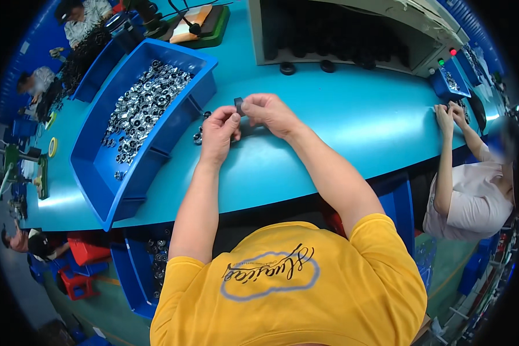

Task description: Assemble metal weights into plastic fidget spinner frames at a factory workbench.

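1. A yellow shirt (305, 308) had big black curly writing (268, 271) across the front. The letters were joined up, like handwriting, and they went up on a slant toward the right.
2. A line of tiny dark letters (249, 263) sat close to the big ones. They were too small to read well.
3. A wavy blue-purple line (256, 299), shaped like a cloud, went around the writing. Some of the big letters poked out past it.
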Tool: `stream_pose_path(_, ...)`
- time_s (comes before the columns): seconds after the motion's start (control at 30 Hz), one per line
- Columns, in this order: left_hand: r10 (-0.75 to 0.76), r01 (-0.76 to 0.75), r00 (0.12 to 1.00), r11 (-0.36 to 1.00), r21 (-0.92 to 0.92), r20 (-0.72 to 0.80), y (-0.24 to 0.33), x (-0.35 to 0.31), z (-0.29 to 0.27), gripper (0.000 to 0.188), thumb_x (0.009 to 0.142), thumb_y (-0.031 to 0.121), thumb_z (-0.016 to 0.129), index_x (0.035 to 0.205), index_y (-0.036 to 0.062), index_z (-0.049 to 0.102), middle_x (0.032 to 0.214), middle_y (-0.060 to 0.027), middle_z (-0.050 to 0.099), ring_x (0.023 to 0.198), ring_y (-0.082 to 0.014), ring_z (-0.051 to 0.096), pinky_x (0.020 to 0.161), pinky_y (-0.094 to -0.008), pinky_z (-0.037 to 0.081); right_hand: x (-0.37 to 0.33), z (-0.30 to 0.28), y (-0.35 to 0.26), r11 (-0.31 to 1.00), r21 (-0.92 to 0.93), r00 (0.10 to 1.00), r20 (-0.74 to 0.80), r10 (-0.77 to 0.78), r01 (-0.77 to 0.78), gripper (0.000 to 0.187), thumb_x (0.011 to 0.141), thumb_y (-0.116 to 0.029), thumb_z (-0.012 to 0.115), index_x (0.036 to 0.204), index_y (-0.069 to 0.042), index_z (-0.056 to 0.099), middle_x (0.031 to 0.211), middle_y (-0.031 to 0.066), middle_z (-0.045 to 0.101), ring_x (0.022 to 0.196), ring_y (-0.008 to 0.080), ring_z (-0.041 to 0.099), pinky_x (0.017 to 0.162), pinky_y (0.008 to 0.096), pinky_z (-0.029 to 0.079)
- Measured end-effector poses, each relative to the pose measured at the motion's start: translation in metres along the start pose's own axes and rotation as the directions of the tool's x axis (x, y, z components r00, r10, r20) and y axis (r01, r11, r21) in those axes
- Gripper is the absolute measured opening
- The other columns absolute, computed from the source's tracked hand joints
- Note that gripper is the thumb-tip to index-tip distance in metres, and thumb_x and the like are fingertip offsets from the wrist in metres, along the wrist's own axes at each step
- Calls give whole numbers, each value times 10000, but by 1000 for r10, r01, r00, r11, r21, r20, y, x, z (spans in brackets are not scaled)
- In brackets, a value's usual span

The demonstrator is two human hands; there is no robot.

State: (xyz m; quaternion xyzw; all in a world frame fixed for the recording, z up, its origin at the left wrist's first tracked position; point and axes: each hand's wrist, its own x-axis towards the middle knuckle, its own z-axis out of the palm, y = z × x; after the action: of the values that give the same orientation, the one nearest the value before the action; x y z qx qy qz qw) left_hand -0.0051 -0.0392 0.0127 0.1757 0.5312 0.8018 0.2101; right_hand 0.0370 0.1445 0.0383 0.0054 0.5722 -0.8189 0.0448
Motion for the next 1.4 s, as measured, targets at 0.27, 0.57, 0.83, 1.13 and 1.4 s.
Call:
stream_pose_path(0.27, -47, 44, 999, 968, -246, -7, -3, -2, -3, 194, 970, 177, 742, 1101, 62, 657, 837, -4, 642, 643, -96, 570, 541, -260, 484, -2, 10, 0, 819, -482, 934, -4, -357, 311, 181, 818, -134, 825, 897, -18, 710, 855, 16, 616, 739, 116, 568, 678, 294, 478)
stream_pose_path(0.57, 14, -13, 1000, 997, -79, 15, 7, -10, 5, 358, 1048, 419, 603, 1017, 62, 624, 870, -41, 648, 691, -132, 619, 554, -294, 522, -17, 18, -7, 647, -639, 892, 147, -427, 415, 168, 792, -96, 812, 928, -58, 722, 847, 52, 636, 753, 160, 642, 643, 317, 495)
stream_pose_path(0.83, 48, -39, 999, 956, -290, 22, 12, -12, -1, 309, 1065, 353, 586, 1051, 48, 630, 947, -71, 670, 790, -165, 650, 675, -329, 562, -16, 17, -10, 778, -511, 894, -39, -446, 365, 221, 847, -99, 782, 1058, -40, 752, 934, 38, 668, 739, 98, 620, 645, 250, 504)
stream_pose_path(1.13, -45, 54, 997, 985, -163, 55, 11, -15, 13, 175, 1051, 221, 619, 1021, 50, 635, 954, -49, 662, 767, -142, 671, 670, -319, 599, -22, 25, -14, 468, -754, 770, 78, -633, 460, 211, 823, -78, 687, 1020, -56, 758, 921, 102, 705, 764, 248, 685, 685, 346, 561)
stream_pose_path(1.4, 187, -191, 981, 974, -125, -46, 37, -26, 17, 193, 987, 147, 620, 849, 16, 647, 929, -94, 652, 747, -160, 606, 625, -306, 526, -19, 22, -14, 959, -184, 974, -33, -225, 215, 266, 873, -87, 708, 1130, -81, 776, 930, 67, 699, 801, 122, 667, 692, 299, 556)
